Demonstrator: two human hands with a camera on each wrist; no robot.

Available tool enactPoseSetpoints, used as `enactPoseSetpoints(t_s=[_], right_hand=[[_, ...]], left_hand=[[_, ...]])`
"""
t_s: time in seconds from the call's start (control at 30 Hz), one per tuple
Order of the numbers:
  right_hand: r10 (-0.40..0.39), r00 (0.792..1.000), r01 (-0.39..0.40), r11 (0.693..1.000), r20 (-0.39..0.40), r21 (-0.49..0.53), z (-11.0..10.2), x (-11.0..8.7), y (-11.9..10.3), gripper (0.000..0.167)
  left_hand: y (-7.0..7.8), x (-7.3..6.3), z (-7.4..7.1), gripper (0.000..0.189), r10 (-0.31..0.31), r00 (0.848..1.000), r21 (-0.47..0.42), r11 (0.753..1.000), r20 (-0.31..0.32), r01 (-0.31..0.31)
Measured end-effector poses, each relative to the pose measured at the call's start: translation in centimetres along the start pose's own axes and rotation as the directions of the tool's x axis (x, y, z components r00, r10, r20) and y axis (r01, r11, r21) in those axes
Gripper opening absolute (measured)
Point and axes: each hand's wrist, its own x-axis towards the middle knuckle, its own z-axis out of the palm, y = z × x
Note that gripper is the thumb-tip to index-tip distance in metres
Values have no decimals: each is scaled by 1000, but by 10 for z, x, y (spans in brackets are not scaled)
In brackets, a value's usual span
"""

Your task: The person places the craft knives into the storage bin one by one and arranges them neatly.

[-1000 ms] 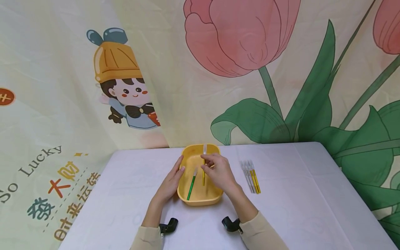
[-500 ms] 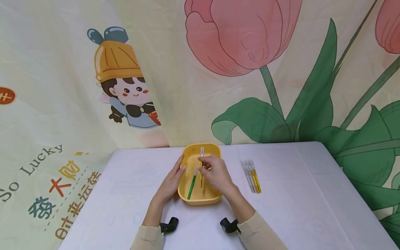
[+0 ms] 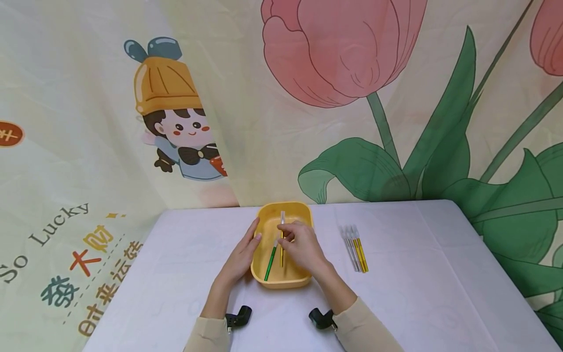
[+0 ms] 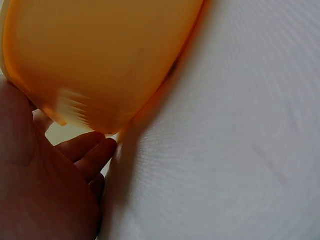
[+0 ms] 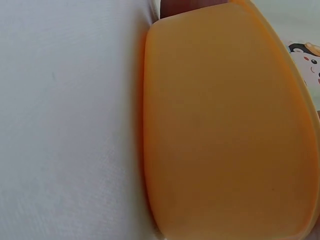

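Note:
A yellow plastic tray [image 3: 288, 284] stands at the far middle of the table. My left hand [image 3: 239, 255] holds its left side, thumb at the rim; in the left wrist view, fingertips [image 4: 107, 147] lie along the outer wall. My right hand [image 3: 304, 247] reaches over the tray and pinches a slim gold pen-like tool [image 3: 282, 256] with a clear capped end, upright in this view. Left of it, a similar green tool [image 3: 270, 265] lies slanted in the tray. The right wrist view shows the tray's outer wall [image 5: 225, 120] and hides the held tool.
Several more slim tools, silver [image 3: 351, 255] and gold [image 3: 361, 254], lie side by side right of the tray on the white tablecloth [image 3: 418, 293]. Behind the table hangs a printed backdrop [image 3: 259, 146]. Both sleeved wrists carry black cameras.
My right hand has moved slightly left and toward me with the gold tool, bringing it nearer the green one. My left hand stays at the tray.

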Motion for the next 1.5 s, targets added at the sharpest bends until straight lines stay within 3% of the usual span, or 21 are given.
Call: enactPoseSetpoints(t_s=[0.63, 1.07, 1.3, 1.5], right_hand=[[-11, 999, 14, 998, 53, -65, 5, 2, 3, 32], [46, 987, -30, 994, 153, -107, 9, 5, 7, 28], [13, 984, 13, 989, 180, -144, 12, 6, 10, 24], [53, 975, -16, 985, 217, -170, 14, 7, 10, 24]], left_hand=[[2, -3, -1, 56, -2, 1000, -7, 1000, -2, 2], [3, -3, -1, 56, 5, 1000, 7, 1000, 2, -5], [4, -3, -1, 58, 41, 999, -28, 999, 1, -41], [2, -2, 0, 56, 31, 1000, -27, 999, -2, -31]])
